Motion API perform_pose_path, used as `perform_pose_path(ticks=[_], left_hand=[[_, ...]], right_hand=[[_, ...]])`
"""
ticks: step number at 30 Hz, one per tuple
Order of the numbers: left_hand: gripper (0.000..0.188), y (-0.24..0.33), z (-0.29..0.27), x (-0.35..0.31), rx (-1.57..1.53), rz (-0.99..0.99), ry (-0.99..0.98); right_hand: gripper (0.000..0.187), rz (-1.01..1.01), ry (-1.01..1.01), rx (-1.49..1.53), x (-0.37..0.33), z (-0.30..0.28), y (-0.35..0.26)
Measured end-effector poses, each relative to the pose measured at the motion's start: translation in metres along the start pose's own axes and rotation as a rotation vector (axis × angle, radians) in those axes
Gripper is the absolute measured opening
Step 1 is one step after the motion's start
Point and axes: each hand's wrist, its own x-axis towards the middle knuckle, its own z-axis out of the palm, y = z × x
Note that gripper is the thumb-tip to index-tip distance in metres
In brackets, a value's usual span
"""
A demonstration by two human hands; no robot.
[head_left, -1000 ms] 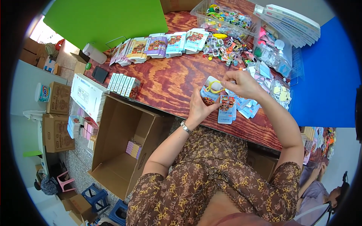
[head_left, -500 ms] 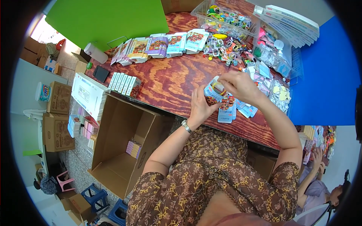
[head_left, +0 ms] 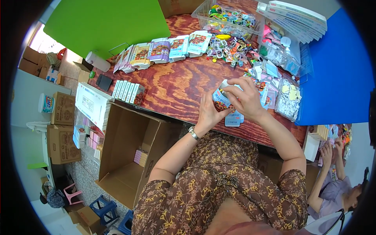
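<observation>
Near the table's front edge, my left hand [head_left: 209, 112] grips a small light blue carton box [head_left: 220, 102] with a picture on its front, thumb below and fingers along its side. A white flap stands up at the top. My right hand [head_left: 247, 100] is curled over the upper right of the same box, fingers at its open end; whether anything small is pinched there is hidden. Right under my hands lie flattened light blue boxes [head_left: 232, 120]. More flat boxes and coloured packets [head_left: 270, 71] are spread beyond my right hand.
A heap of colourful small trinkets [head_left: 231, 49] lies before a clear plastic bin [head_left: 199, 15]. Fanned stacks of flat boxes [head_left: 158, 51] line the back, and a row of finished-looking boxes [head_left: 127, 91] stands left. A large open cardboard carton [head_left: 117, 156] adjoins the table. A co-worker's hands [head_left: 329, 152] show far right.
My right hand has come down from above the box's opening and now wraps its upper right side. The yellow piece at the opening is less visible. My left hand keeps its hold.
</observation>
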Motion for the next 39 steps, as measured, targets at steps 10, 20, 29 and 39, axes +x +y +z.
perform_pose_path(ticks=[10,20,29,39], left_hand=[[0.076,0.009,0.011,0.007,-0.164,-0.057,-0.063],[0.080,0.009,0.011,0.009,-0.024,-0.023,-0.126],[0.082,0.013,0.027,0.005,-0.102,-0.059,-0.186],[0.079,0.019,0.023,0.005,-0.204,-0.039,-0.161]], right_hand=[[0.028,0.092,-0.079,0.189,-0.026,-0.016,0.019],[0.030,0.773,0.138,0.256,-0.076,-0.064,0.092],[0.030,0.969,-0.064,-0.626,-0.168,-0.087,0.216],[0.017,0.865,0.205,-0.367,-0.158,-0.087,0.216]])
